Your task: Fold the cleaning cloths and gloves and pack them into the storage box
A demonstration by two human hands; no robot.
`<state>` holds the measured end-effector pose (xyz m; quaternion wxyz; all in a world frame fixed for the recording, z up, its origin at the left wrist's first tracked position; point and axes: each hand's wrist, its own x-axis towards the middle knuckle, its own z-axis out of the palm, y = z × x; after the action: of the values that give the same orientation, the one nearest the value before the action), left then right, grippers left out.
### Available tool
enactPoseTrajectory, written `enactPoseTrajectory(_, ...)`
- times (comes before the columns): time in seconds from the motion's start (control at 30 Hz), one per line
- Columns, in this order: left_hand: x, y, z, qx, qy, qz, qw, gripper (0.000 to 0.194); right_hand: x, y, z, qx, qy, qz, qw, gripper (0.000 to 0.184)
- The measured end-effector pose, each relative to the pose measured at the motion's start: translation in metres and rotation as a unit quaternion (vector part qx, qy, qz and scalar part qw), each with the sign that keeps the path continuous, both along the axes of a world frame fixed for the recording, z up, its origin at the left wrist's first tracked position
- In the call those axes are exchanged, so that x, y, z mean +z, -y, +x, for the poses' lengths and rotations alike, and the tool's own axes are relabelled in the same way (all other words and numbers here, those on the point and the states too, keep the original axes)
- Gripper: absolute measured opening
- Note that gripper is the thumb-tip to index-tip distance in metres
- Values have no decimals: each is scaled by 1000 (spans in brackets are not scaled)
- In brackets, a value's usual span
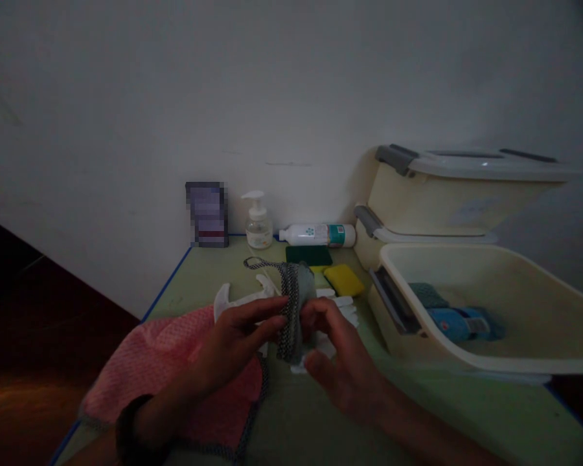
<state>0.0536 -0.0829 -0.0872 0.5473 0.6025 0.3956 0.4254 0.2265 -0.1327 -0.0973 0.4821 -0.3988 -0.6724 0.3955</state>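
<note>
Both my hands hold a small grey cloth (pixel 295 304) with a black-and-white checked border, folded and held upright above the green table (pixel 418 414). My left hand (pixel 233 340) pinches its left side, fingers closed on it. My right hand (pixel 333 353) grips its right side. A loop of the cloth's trim (pixel 257 263) sticks out to the upper left. Below my left hand lies a pink cloth (pixel 160 369) with a checked edge. White plastic pieces (pixel 342 307) lie on the table behind the grey cloth.
An open cream plastic bin (pixel 539 359) at the right holds blue and teal items (pixel 459 320). Two lidded bins (pixel 447 194) stack behind it. A yellow sponge (pixel 344 279), green pad (pixel 308 255), lying bottle (pixel 318 234) and pump bottle (pixel 258 223) sit by the wall.
</note>
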Motion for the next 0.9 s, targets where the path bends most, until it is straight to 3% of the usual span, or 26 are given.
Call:
enactPoseTrajectory(0.13, -4, 4, -2, -23, -20, 58, 998, 22, 1, 3, -7, -30, -13, -60, 998, 33)
enactPoseTrajectory(0.27, -8, 3, -5, -87, -42, 123, 988, 25, -2, 2, -9, -51, -31, -126, 990, 25)
enactPoseTrajectory(0.43, -6, 4, -4, -103, -42, 105, 988, 25, -5, -1, -6, -49, -36, -127, 990, 16)
enactPoseTrajectory(0.53, -5, 3, -2, -49, -23, 47, 997, 17, -5, -3, -5, -55, -65, -147, 986, 10)
enactPoseTrajectory(0.63, -3, -2, -2, 44, 39, -10, 998, 12, -3, -8, -4, -54, -170, -170, 969, 8)
enactPoseTrajectory(0.77, 3, -16, -9, 110, 150, -99, 978, 23, 0, -17, 0, -111, -318, -207, 919, 14)
enactPoseTrajectory(0.9, 10, -32, -22, 162, 199, -155, 954, 35, -4, -26, 4, -163, -383, -246, 875, 15)
